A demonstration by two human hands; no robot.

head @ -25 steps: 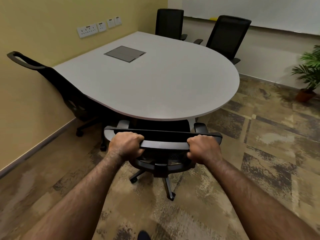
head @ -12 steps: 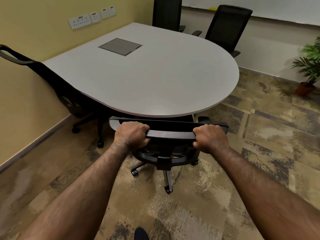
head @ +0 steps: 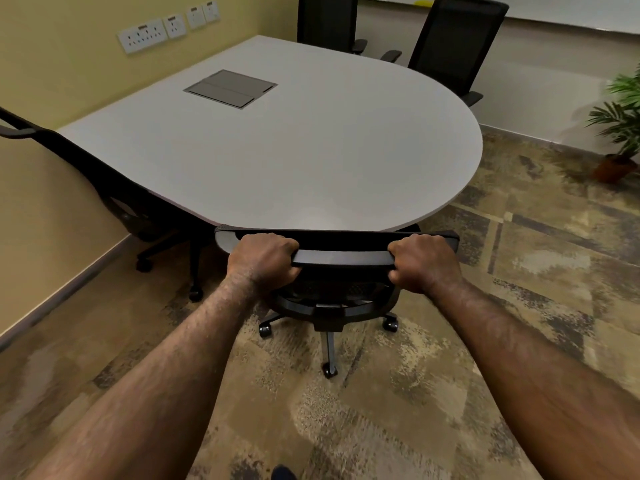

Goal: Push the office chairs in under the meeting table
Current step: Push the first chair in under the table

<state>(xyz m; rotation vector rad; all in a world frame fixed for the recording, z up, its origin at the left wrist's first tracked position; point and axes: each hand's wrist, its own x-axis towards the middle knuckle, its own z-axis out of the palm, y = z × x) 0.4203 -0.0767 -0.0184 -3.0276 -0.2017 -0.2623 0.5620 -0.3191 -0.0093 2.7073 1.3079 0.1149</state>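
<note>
The room was a small meeting corner with yellow walls and patterned carpet, and a pale, round-ended bench stood out from the wall. At its near curved edge sat the chair being worked on. Its seat was hidden below the bench top, its top rail lay right at the rim, and its castors trailed out on the carpet. The left hand and the right hand each had a clenched grip on that rail, one near either end, arms held out nearly straight. Holding wide apart like this probably served to keep the swivelling chair square to the edge while it rolled. It looked about as far in as the backrest would allow, so this chair seemed close to done.

Another chair stood at the left, between wall and bench, its back leaning away and its base showing on the floor. It appeared to need pushing in. Two more chairs stood at the far side, close to the edge, though whether they were fully tucked under could not be told. Wall sockets ran above the bench, a grey hatch was set into its top, and a potted plant stood at the right.
</note>
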